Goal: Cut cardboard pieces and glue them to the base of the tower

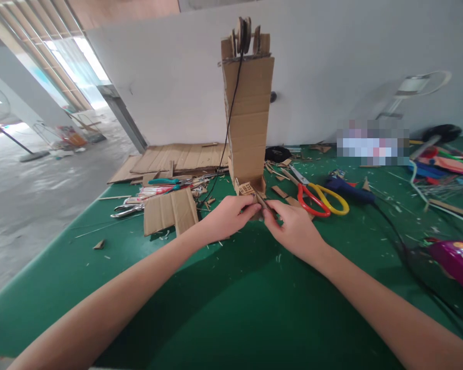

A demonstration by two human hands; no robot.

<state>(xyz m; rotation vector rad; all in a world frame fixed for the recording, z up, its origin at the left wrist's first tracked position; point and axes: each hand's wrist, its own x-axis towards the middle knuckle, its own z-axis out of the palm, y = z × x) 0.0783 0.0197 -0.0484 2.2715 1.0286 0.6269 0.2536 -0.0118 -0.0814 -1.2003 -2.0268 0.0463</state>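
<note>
A tall cardboard tower [248, 113] stands on the green table [231, 303], with cardboard wheels at its top and a black cord running down its left side. At its foot is a small open cardboard box. My left hand [228, 216] and my right hand [289, 226] meet just in front of that base. Both pinch a small cardboard piece [259, 201] between their fingertips. The piece is mostly hidden by my fingers.
Scissors with red and yellow handles [320, 198] lie right of the tower, beside a blue glue gun [349, 189] with a black cable. Cardboard sheets [170, 210], pliers [165, 181] and scraps lie at the left. A pink object [457, 259] sits at the right edge.
</note>
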